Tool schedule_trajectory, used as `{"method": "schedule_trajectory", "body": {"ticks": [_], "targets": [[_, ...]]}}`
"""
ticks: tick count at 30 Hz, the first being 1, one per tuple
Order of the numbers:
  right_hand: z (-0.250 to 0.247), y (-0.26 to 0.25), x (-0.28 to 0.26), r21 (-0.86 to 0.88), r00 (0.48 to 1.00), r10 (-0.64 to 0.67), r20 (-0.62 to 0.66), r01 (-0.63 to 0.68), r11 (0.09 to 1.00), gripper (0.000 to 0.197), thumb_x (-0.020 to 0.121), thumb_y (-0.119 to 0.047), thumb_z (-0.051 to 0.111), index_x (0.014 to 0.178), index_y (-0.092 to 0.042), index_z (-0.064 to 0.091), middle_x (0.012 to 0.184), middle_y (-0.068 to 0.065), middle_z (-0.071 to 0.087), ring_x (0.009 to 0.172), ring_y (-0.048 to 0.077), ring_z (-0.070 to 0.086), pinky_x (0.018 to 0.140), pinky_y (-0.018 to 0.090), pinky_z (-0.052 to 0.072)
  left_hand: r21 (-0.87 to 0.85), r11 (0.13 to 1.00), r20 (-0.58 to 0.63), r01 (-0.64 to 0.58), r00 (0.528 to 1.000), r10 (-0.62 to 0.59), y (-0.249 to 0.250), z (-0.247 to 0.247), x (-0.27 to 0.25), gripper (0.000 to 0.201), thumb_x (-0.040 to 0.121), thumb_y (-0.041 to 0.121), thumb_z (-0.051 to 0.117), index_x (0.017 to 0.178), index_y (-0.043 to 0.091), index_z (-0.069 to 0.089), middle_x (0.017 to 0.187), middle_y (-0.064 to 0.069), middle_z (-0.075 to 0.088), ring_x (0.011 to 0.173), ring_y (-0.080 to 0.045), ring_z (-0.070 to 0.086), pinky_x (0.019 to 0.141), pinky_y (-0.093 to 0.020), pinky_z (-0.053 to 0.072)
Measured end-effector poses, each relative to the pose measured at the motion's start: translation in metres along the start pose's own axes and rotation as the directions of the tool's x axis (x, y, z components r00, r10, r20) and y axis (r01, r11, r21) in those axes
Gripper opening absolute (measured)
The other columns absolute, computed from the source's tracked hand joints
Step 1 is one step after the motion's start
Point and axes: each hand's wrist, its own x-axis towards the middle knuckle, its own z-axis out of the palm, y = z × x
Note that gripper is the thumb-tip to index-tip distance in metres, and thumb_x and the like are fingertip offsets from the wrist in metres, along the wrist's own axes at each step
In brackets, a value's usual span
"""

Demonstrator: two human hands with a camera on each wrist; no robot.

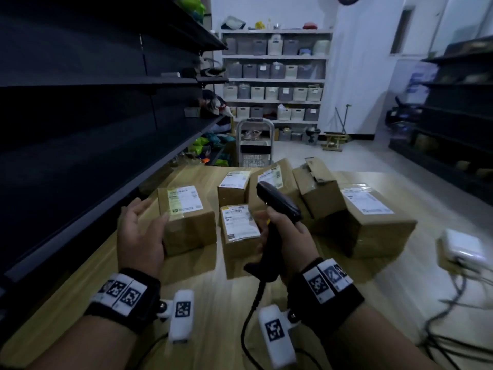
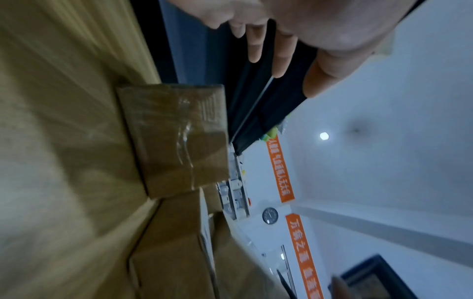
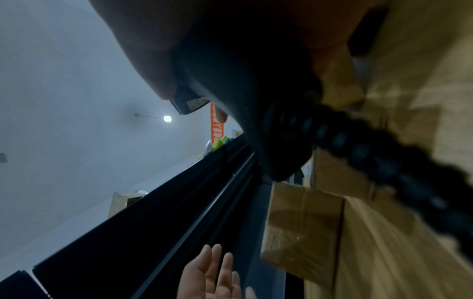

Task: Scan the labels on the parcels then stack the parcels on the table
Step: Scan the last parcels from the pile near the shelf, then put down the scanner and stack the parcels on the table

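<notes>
Several brown cardboard parcels with white labels lie on the wooden table [image 1: 202,303]. My left hand [image 1: 141,228] is held flat beside the left face of the leftmost parcel [image 1: 186,222], fingers straight. The right wrist view shows a small gap between this left hand [image 3: 212,277] and the parcel [image 3: 302,228]. My right hand [image 1: 290,236] grips the handle of a black barcode scanner [image 1: 277,204], whose head points over the small middle parcel [image 1: 240,231]. In the left wrist view my left hand [image 2: 281,40] hovers past the parcel [image 2: 176,139]. The scanner [image 3: 243,101] fills the right wrist view.
Dark shelving [image 1: 93,129] runs close along the table's left edge. A large parcel [image 1: 373,220] and an opened box [image 1: 320,193] sit to the right. A white adapter [image 1: 461,249] and cables [image 1: 453,329] lie at the right. The scanner's cable [image 1: 250,311] trails toward me.
</notes>
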Motion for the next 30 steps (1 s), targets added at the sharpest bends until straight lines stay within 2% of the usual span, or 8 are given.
{"method": "schedule_trajectory", "body": {"ticks": [3, 7, 11, 15, 20, 22, 25, 30], "targets": [[-0.011, -0.019, -0.017, -0.023, 0.995, -0.083, -0.059, 0.082, 0.996, 0.082, 0.044, -0.055, 0.090, 0.117, -0.020, 0.081, 0.128, 0.014, 0.075, 0.112, 0.037, 0.075, 0.088, 0.058, 0.065, 0.106, 0.990, 0.062, -0.096, 0.994, 0.090, 0.025, 0.010, -0.032, 0.035, 0.092, 0.035, 0.076, 0.121, 0.052, 0.066, 0.157, 0.013, 0.048, 0.152, -0.018, 0.042, 0.124, -0.052, 0.038], [-0.035, -0.044, -0.043, 0.017, 0.982, -0.130, -0.138, 0.134, 0.991, 0.069, 0.056, -0.067, 0.081, 0.106, -0.019, 0.085, 0.109, 0.006, 0.074, 0.098, 0.027, 0.073, 0.077, 0.041, 0.059, 0.151, 0.968, 0.335, -0.202, 0.931, 0.143, 0.054, 0.037, -0.078, 0.030, 0.094, 0.047, 0.076, 0.121, 0.037, 0.069, 0.129, 0.009, 0.069, 0.123, -0.015, 0.066, 0.098, -0.040, 0.054], [-0.068, -0.067, -0.064, 0.077, 0.949, -0.163, -0.269, 0.190, 0.979, 0.052, 0.080, -0.063, 0.076, 0.097, -0.014, 0.086, 0.104, 0.018, 0.079, 0.097, 0.039, 0.076, 0.088, 0.051, 0.063, 0.031, 0.999, 0.665, 0.007, 0.746, -0.026, 0.084, 0.076, -0.117, 0.031, 0.092, 0.041, 0.080, 0.119, 0.026, 0.075, 0.111, 0.004, 0.082, 0.105, -0.018, 0.077, 0.081, -0.030, 0.058], [-0.106, -0.082, -0.082, 0.123, 0.911, -0.133, -0.391, 0.195, 0.973, 0.074, 0.058, -0.072, 0.087, 0.110, -0.020, 0.084, 0.116, 0.018, 0.080, 0.104, 0.042, 0.077, 0.097, 0.061, 0.062, -0.009, 1.000, 0.799, 0.026, 0.601, -0.009, 0.105, 0.114, -0.151, 0.034, 0.095, 0.031, 0.083, 0.126, 0.023, 0.071, 0.113, -0.001, 0.083, 0.099, -0.024, 0.079, 0.078, -0.033, 0.062], [-0.153, -0.099, -0.111, 0.033, 0.868, -0.172, -0.465, 0.211, 0.977, 0.045, 0.086, -0.060, 0.076, 0.098, -0.017, 0.085, 0.102, 0.011, 0.076, 0.092, 0.032, 0.073, 0.076, 0.039, 0.057, 0.024, 0.996, 0.878, 0.084, 0.474, -0.061, 0.114, 0.161, -0.190, 0.032, 0.096, 0.008, 0.080, 0.126, 0.013, 0.068, 0.096, -0.006, 0.085, 0.078, -0.022, 0.080, 0.065, -0.038, 0.064], [-0.171, -0.101, -0.116, 0.009, 0.859, -0.175, -0.481, 0.205, 0.979, 0.049, 0.082, -0.061, 0.079, 0.105, -0.018, 0.082, 0.105, 0.009, 0.076, 0.094, 0.030, 0.072, 0.087, 0.045, 0.061, 0.052, 0.986, 0.886, 0.160, 0.449, -0.119, 0.115, 0.175, -0.203, 0.026, 0.096, 0.002, 0.078, 0.120, 0.007, 0.071, 0.090, -0.008, 0.085, 0.073, -0.021, 0.079, 0.064, -0.033, 0.064], [-0.193, -0.106, -0.123, -0.013, 0.856, -0.171, -0.489, 0.189, 0.982, 0.067, 0.072, -0.063, 0.085, 0.124, -0.021, 0.073, 0.113, 0.010, 0.076, 0.101, 0.032, 0.075, 0.097, 0.054, 0.061, 0.084, 0.953, 0.886, 0.290, 0.417, -0.205, 0.113, 0.193, -0.220, 0.019, 0.095, -0.003, 0.077, 0.114, -0.003, 0.072, 0.092, -0.019, 0.083, 0.075, -0.029, 0.079, 0.075, -0.044, 0.067], [-0.238, -0.109, -0.135, -0.051, 0.825, -0.225, -0.519, 0.233, 0.971, 0.032, 0.092, -0.038, 0.082, 0.116, -0.024, 0.066, 0.114, 0.012, 0.073, 0.100, 0.031, 0.074, 0.070, 0.048, 0.068, 0.104, 0.863, 0.879, 0.495, 0.360, -0.312, 0.110, 0.227, -0.241, 0.020, 0.094, -0.010, 0.075, 0.112, -0.008, 0.067, 0.089, -0.023, 0.079, 0.072, -0.035, 0.074, 0.069, -0.048, 0.067]]}}
